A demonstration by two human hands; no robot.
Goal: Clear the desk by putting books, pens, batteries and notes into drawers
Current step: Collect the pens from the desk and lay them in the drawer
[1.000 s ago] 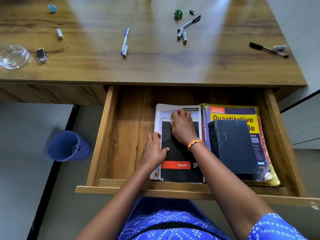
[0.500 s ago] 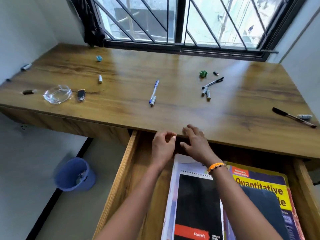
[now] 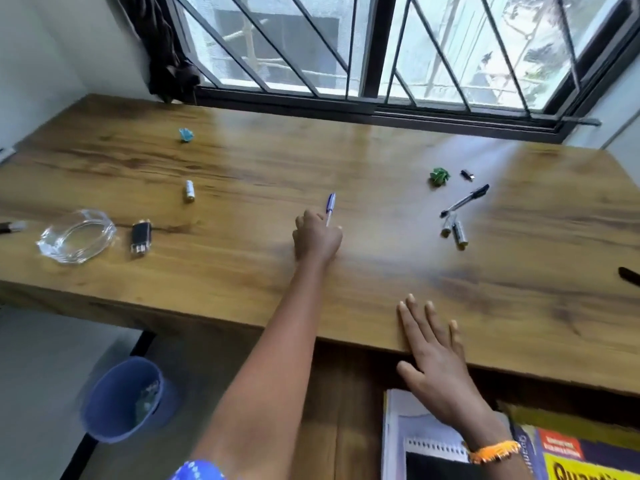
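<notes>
Since half a second ago, both hands have left the drawer mouth: the left hand (image 3: 317, 237) has reached out over the table (image 3: 242, 271) to the blue pen (image 3: 330, 206).

Head view: fingers (image 3: 304, 220) of the left hand are curled at the pen's near end; whether they grip it cannot be told. Pen is slim, blue-capped with a white barrel, lying mid-table, its far end clear of the hand. Right hand (image 3: 434, 355) lies flat and spread on the table's near edge, holding nothing. Below it, a spiral notebook (image 3: 426, 448) and a yellow book (image 3: 581, 469) lie in the open drawer.
</notes>
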